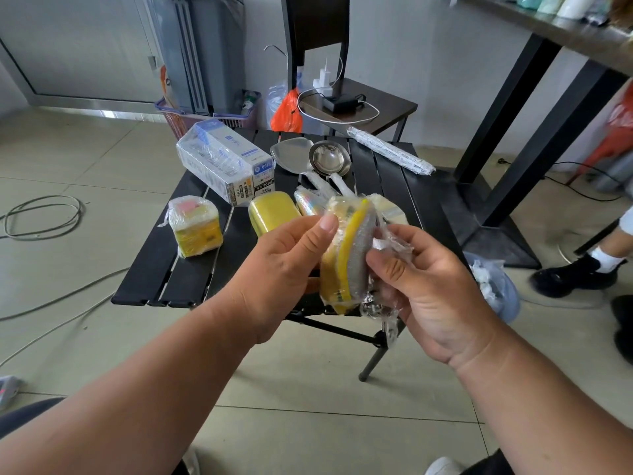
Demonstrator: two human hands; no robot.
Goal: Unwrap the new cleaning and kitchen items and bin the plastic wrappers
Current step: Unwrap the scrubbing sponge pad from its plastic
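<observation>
Head view looks down on two bare hands raised over the near edge of a black slatted table (191, 269); between them stands a pack of sponges (346, 258), yellow with a grey scouring face, upright on its long edge and partly out of its clear wrapper (383, 303); the left hand (284, 265) grips the pack from the left, thumb laid against its upper corner and fingers curled behind; the right hand (428, 286) pinches the loose crinkled plastic at the pack's right side, its fingers curled round the film, which trails down below the palm; the pack touches neither table nor floor.

On the table, well apart from the hands, lie more wrapped goods: a white box (222, 162) in film at the far left; a small wrapped stack (195, 228), yellow with a pink top, near the left edge; a bare yellow sponge (272, 214) just beside the held pack; a steel spatula (291, 154) and a ladle (329, 161) side by side with film round their handles; a long wrapped roll (390, 150) at the far right corner; beside the table's right side sits a bin (493, 286) lined with a bluish bag, crumpled plastic inside; a dark shoe (575, 277) with a white sock stands on the tiled floor (68, 159) to the right.
</observation>
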